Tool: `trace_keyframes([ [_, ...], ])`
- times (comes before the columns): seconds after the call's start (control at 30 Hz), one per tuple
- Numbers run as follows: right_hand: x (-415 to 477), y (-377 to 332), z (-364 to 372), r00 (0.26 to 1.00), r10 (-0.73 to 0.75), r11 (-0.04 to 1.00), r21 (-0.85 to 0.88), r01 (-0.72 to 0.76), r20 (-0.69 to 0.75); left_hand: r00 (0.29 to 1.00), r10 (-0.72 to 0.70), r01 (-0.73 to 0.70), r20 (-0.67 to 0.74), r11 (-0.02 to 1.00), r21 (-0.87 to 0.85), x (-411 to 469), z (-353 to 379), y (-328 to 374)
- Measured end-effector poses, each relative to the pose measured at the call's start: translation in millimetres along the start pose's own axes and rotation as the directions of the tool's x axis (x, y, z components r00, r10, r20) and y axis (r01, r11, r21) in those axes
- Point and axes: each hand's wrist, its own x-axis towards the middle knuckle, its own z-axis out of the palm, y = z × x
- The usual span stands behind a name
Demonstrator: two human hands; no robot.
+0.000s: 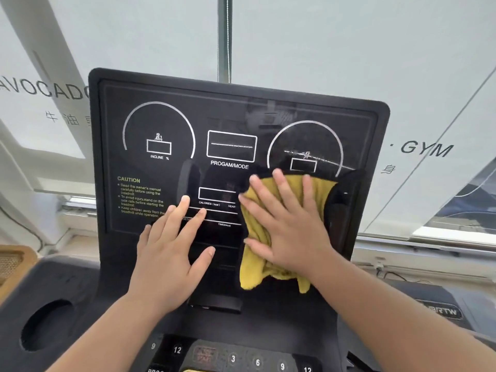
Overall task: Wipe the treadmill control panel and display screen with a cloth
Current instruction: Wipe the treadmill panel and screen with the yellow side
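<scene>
On the black screen (236, 157), low on its right side, a yellow cloth (257, 237) is pressed flat. The cloth hangs long from top to bottom, its loose end pointing down. It is held against the screen by the right hand (290, 226), fingers spread wide and straight. The left hand (169, 251) is laid open and flat on the screen beside it, holding nothing. "INCLINE %", "PROGAM/MODE", "CAUTION" and "CALORIES (kcal)" can be read. "GYM" (426, 149) is written behind.
</scene>
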Motion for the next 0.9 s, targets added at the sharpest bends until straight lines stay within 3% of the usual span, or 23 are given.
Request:
trace_keyframes([
  [0.13, -32, -2, 20, 0.941, -0.333, 0.942, -0.010, 0.334, 0.062, 1.000, 0.010, -0.011, 0.015, 1.000, 0.021, 1, -3, 0],
  [0.23, -16, 33, 9, 0.892, -0.449, 0.892, -0.033, 0.451, 0.052, 1.000, 0.017, -0.018, 0.018, 0.999, 0.030, 1, -5, -2],
  [0.3, 9, 64, -6, 0.923, -0.384, 0.922, -0.053, 0.384, 0.000, 1.000, 0.017, -0.018, 0.023, 0.999, 0.029, 1, -6, -2],
  [0.43, 49, 116, -39, 0.991, -0.059, 0.995, -0.085, 0.048, -0.121, 0.999, 0.012, -0.013, 0.033, 1.000, 0.018, 0, -5, -2],
  [0.57, 43, 93, -37, 0.960, 0.231, 0.971, -0.021, -0.237, -0.155, 1.000, -0.015, 0.016, 0.025, 0.999, -0.033, 2, -2, 2],
  [0.63, 26, 63, -25, 0.945, 0.301, 0.953, 0.006, -0.302, -0.127, 1.000, -0.020, 0.021, 0.019, 0.999, -0.039, 1, 0, 3],
  [0.77, -36, 2, 11, 0.996, 0.072, 0.997, 0.031, -0.071, -0.051, 1.000, -0.022, 0.022, -0.007, 1.000, -0.008, 1, -2, 4],
  [0.9, -70, 7, 25, 0.988, -0.152, 0.988, 0.012, 0.152, -0.003, 1.000, -0.024, 0.024, 0.003, 1.000, 0.014, 2, -2, 6],
])
